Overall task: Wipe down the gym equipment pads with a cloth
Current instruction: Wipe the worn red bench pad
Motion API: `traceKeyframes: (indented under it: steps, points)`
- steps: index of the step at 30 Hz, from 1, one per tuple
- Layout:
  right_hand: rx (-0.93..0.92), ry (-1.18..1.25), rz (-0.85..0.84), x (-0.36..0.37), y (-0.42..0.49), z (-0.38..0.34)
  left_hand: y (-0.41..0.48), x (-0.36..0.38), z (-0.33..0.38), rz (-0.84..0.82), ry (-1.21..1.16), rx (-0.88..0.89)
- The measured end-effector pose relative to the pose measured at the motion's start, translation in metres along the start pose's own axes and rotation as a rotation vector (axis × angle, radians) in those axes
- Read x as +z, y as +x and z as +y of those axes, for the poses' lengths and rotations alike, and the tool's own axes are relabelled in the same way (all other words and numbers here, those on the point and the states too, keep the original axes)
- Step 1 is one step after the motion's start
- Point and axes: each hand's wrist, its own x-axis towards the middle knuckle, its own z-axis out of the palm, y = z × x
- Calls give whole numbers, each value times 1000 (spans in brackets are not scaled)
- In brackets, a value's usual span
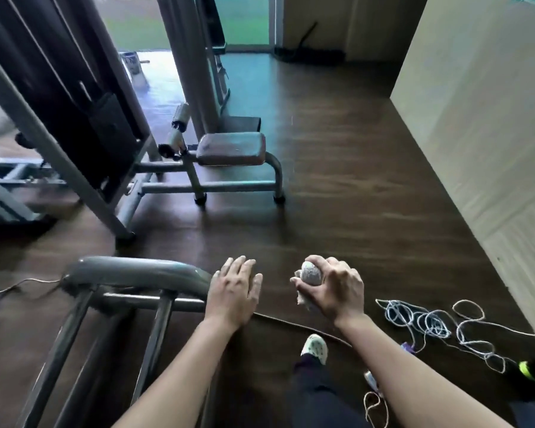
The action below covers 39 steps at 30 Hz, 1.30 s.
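My right hand [334, 288] is closed around a balled-up grey-white cloth [310, 273], held above the dark floor. To its left, my left hand [235, 288] is flat with fingers apart, its heel resting at the right end of a curved grey metal frame bar [130, 271]. Ahead stands a dusty brown seat pad [230, 148] on a grey frame. Two worn roller pads [178, 128] stick up to the left of that seat. A weight machine with dark panels [84, 103] rises on the left.
A tangle of white cord [430, 322] lies on the wood floor at the right, near the beige wall [482, 134]. My shoe [315, 349] and dark trouser leg are below. A bucket [132, 64] stands by the far window. A black-and-yellow object [531, 370] sits at the right edge.
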Motion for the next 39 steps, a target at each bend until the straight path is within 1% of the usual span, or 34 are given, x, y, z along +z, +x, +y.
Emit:
traceKeyframes:
  steps: [5,9,14,17,21,25,29,32,36,39]
  points:
    - [-17,-16,13,43,128,33,138,12,5,16,-11,-27]
    - [-45,-25,22,59,244,60,253,12,20,-4,-50,-83]
    - [-99,-60,-13,79,383,79,374,5,31,6,-85,-155]
    - [-96,-5,-32,101,450,81,435,5,27,16,-92,-192]
    - [-139,21,-55,144,543,79,524,12,7,16,-113,-241]
    - [-183,36,-64,194,644,73,623,17,-22,52,-129,-294]
    - [-241,28,-90,230,744,53,717,7,-49,50,-160,-363]
    - [-282,34,-84,253,812,35,781,-3,-66,57,-137,-390]
    - [-342,78,-116,288,883,12,845,-13,-85,94,-120,-448]
    - [-415,122,-172,322,933,-2,886,-13,-103,128,-100,-517]
